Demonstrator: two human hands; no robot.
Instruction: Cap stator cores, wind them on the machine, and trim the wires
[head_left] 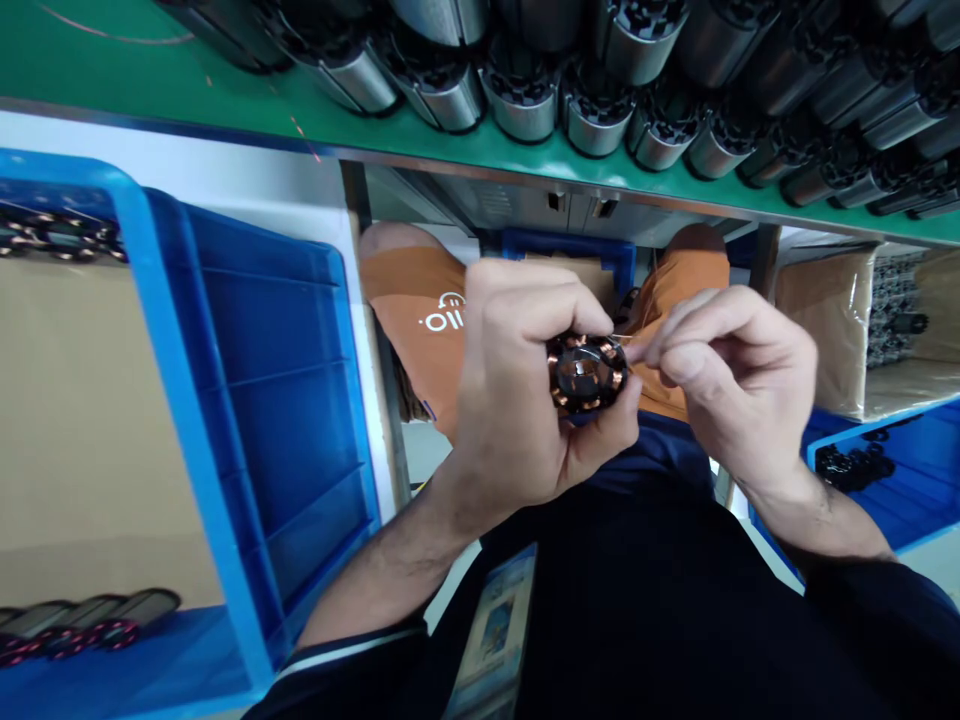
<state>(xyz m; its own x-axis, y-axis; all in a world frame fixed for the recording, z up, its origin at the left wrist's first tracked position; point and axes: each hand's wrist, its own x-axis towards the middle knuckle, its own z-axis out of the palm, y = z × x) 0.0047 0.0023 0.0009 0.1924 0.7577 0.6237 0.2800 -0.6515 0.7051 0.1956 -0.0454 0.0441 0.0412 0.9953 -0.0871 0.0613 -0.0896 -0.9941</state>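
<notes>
A round black stator with copper windings (588, 374) is gripped in my left hand (525, 390), its open end facing up toward the camera. My left fingers and thumb wrap round its side. Just right of it, my right hand (739, 380) has thumb and forefinger pinched close to the stator's edge. A thin strand shows faintly between the stator and the right fingertips; whether the pinch holds it is too small to tell.
Rows of metal cylinders (521, 105) stand on the green bench (315, 140) ahead. Blue crates (292, 400) with stators and cardboard lie left. At right are a plastic-lined box (825, 330) of parts and a blue bin (930, 470) with black rings.
</notes>
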